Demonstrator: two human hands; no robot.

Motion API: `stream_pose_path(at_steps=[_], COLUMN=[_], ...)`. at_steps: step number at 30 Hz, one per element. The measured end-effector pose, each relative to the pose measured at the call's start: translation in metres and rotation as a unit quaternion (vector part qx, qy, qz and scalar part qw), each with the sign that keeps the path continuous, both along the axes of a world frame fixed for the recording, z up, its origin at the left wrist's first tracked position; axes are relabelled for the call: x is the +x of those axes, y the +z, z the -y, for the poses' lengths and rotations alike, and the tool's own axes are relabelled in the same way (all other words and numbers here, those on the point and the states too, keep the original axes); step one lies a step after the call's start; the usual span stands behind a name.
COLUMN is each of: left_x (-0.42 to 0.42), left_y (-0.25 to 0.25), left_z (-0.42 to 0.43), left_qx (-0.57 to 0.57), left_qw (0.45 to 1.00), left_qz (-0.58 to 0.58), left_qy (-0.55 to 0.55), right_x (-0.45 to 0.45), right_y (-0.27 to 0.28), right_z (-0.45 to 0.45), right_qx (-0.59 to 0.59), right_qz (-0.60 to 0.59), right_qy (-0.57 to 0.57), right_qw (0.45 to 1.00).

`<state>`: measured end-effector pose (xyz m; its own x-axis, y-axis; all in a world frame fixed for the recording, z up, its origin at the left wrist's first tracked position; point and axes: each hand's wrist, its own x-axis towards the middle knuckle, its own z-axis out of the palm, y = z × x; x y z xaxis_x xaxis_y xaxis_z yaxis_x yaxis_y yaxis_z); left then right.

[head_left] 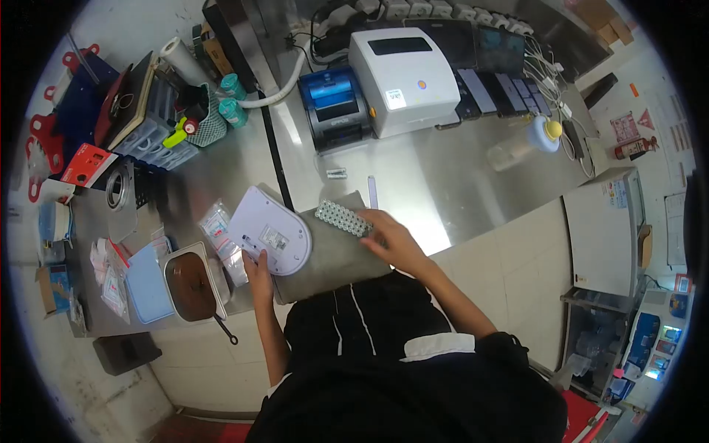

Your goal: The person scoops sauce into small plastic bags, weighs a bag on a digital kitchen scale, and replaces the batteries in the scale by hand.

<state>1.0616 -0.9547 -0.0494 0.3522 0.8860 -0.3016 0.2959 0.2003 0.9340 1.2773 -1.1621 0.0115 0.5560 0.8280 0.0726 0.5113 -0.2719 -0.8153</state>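
A white kitchen scale [284, 221] lies upside down on a grey cloth [332, 262], its label and a small battery slot facing up. My left hand [258, 277] grips its near edge, fingertips beside the slot. Farther right, my right hand [395, 240] has its fingers closed on the near end of a tray of batteries [340, 215], whose round ends show in rows. Two loose batteries [336, 173] lie on the steel counter beyond the tray. A thin pale lilac strip [372, 192], perhaps the battery cover, rests to their right.
A metal pan of brown liquid [190, 288], a blue lid [148, 284] and a plastic bag [219, 229] are left of the scale. At the back stand a white label printer [402, 81] and a dark printer [336, 111]. Several phones [476, 92] and a spray bottle [513, 151] are farther right.
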Motion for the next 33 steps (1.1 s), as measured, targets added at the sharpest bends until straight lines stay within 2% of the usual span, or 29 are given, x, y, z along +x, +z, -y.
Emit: stream_pose_path(at_steps=[1, 3, 7, 10, 12, 15, 17, 21, 23, 26, 27, 29, 33], left_x=[0.002, 0.005, 0.0, 0.002, 0.003, 0.002, 0.003, 0.003, 0.002, 0.001, 0.001, 0.001, 0.001], left_y=[0.009, 0.022, -0.01, -0.012, -0.011, -0.007, -0.001, 0.003, 0.002, 0.005, 0.006, 0.006, 0.004], left_z=[0.004, 0.012, 0.014, 0.013, 0.013, 0.014, 0.018, 0.018, 0.018, 0.019, 0.02, 0.02, 0.02], left_qx=[-0.002, 0.027, 0.09, 0.101, 0.098, 0.108, 0.106, 0.103, 0.098, 0.095, 0.095, 0.1, 0.125], left_qw=[1.0, 0.997, 0.986, 0.984, 0.984, 0.978, 0.977, 0.974, 0.976, 0.977, 0.977, 0.974, 0.965], left_qz=[-0.004, -0.049, -0.125, -0.126, -0.131, -0.155, -0.163, -0.175, -0.168, -0.161, -0.161, -0.172, -0.205], left_qy=[-0.004, -0.055, -0.064, -0.078, -0.066, -0.088, -0.09, -0.102, -0.103, -0.105, -0.104, -0.107, -0.105], right_x=[0.004, 0.008, -0.003, -0.01, -0.008, 0.001, 0.007, 0.011, 0.014, 0.019, 0.023, 0.031, 0.036], right_y=[0.004, 0.003, -0.004, -0.005, -0.02, -0.031, -0.032, -0.031, -0.03, -0.034, -0.035, -0.036, -0.015], right_z=[0.012, 0.037, 0.056, 0.046, 0.044, 0.047, 0.048, 0.04, 0.038, 0.039, 0.039, 0.038, 0.03], right_qx=[0.048, 0.042, -0.012, -0.022, -0.025, -0.017, -0.003, 0.023, -0.035, -0.06, -0.06, -0.046, -0.065], right_qz=[-0.116, -0.008, 0.131, 0.181, 0.168, 0.124, 0.175, 0.194, 0.166, 0.165, 0.165, 0.205, 0.197], right_qy=[-0.003, -0.059, -0.074, -0.101, -0.118, -0.094, -0.009, 0.013, 0.042, 0.08, 0.08, 0.163, 0.189], right_qw=[0.992, 0.997, 0.988, 0.978, 0.978, 0.988, 0.984, 0.981, 0.985, 0.981, 0.981, 0.964, 0.96])
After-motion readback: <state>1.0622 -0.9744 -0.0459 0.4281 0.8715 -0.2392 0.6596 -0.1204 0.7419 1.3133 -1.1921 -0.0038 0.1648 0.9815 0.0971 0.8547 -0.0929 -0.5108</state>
